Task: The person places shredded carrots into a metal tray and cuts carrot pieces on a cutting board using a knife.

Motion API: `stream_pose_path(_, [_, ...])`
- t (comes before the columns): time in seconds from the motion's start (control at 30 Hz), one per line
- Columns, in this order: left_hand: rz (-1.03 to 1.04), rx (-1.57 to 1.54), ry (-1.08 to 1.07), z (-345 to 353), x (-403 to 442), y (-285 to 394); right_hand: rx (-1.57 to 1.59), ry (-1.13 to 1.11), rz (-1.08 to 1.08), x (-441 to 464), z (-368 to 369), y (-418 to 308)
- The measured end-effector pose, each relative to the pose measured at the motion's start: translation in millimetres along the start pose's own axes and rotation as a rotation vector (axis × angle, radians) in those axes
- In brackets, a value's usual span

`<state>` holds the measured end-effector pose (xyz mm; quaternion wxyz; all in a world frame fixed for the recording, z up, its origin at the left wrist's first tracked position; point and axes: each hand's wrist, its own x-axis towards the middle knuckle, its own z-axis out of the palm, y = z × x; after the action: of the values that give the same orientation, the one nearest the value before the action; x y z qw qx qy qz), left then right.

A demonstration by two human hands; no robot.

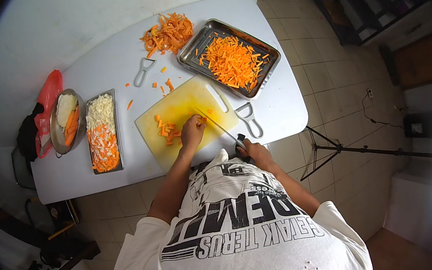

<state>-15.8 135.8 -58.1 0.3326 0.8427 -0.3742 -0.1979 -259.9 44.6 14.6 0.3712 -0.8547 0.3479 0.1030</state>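
Observation:
My right hand (256,152) is wrapped round the handle of a kitchen knife (218,126), whose blade reaches over the yellow cutting board (177,107). Close to the blade, the curled fingers of my left hand (193,131) pinch a small carrot piece (203,120) against the board; my fingers partly hide it. A loose group of cut carrot pieces (169,131) lies on the board to the left of that hand. Beyond the blade, a tiny carrot bit (210,111) rests by itself.
A metal tray (272,71) of carrot sticks touches the board's far right. Peelers (248,120) (143,71), carrot peelings (168,33), a tray (98,97) of chopped white and orange vegetables, and a bowl (56,134) with whole ones share the table. A tripod (338,148) stands right.

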Motion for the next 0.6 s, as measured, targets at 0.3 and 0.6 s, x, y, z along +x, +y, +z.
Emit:
stream_pose_path(0.3, [-0.075, 0.069, 0.037, 7, 7, 10, 0.021, 0.047, 0.010, -9, 2, -7])
stream_pose_path(0.6, [0.069, -0.129, 0.237, -5, 46, 44, 0.085, 0.321, 0.087, -18, 4, 2])
